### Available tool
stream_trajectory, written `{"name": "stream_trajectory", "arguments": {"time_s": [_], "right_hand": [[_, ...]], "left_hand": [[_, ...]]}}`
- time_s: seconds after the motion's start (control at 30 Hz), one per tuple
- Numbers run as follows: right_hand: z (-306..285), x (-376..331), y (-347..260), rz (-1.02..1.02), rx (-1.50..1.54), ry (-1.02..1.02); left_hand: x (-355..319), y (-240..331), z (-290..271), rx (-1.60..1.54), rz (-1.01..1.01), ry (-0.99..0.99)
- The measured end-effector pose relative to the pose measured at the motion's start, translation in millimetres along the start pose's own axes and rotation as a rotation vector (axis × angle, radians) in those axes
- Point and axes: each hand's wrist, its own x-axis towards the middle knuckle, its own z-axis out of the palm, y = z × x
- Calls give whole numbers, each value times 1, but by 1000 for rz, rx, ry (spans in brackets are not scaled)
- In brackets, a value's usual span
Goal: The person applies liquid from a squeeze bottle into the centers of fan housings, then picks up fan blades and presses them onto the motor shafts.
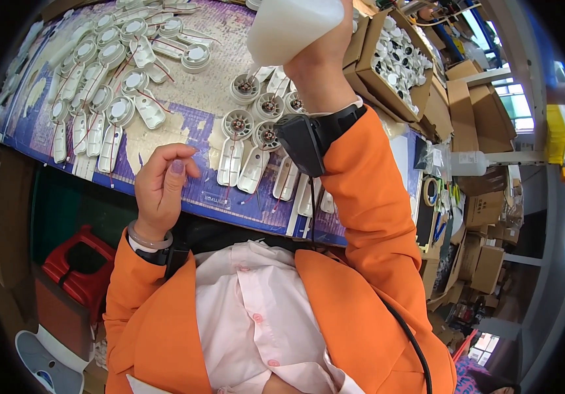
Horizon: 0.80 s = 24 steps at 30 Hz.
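Tipping white bottle [293, 26], right fingers clamped | left fingers [176, 164] curled, empty | motor housings [238, 123] below

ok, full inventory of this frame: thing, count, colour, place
squeeze bottle: one, translucent white, held tip-down over the parts at top centre
handled white parts with round heads: many, white, red wires showing on some, centre under the bottle and a bigger batch top left
work mat: one, purple, worn to beige, covering the bench
cardboard box of small parts: one, brown, black-and-white pieces inside, top right
clear bottle: one, right edge of bench
tape roll: one, right of bench
cardboard boxes: several, brown, floor at right
red stool: one, lower left
left hand: empty, loosely curled, over the bench's near edge
right hand: grips the squeeze bottle
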Motion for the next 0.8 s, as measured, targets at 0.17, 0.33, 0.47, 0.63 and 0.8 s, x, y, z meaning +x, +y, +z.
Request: {"name": "stream_trajectory", "arguments": {"time_s": [0.17, 0.33, 0.47, 0.63, 0.8], "right_hand": [[3, -14, -11, 6, 32, -14], [4, -38, -5, 61, 16, -19], [14, -47, -3, 150, 39, 152], [10, -51, 1, 138, -29, 40], [8, -51, 6, 189, -24, 2]], "left_hand": [[0, 0, 0, 0, 10, 1], [-2, -2, -1, -16, -8, -1], [1, -3, -1, -29, 7, -5], [0, -3, 0, -24, -5, -4], [-1, -3, 0, -29, -5, -9]]}}
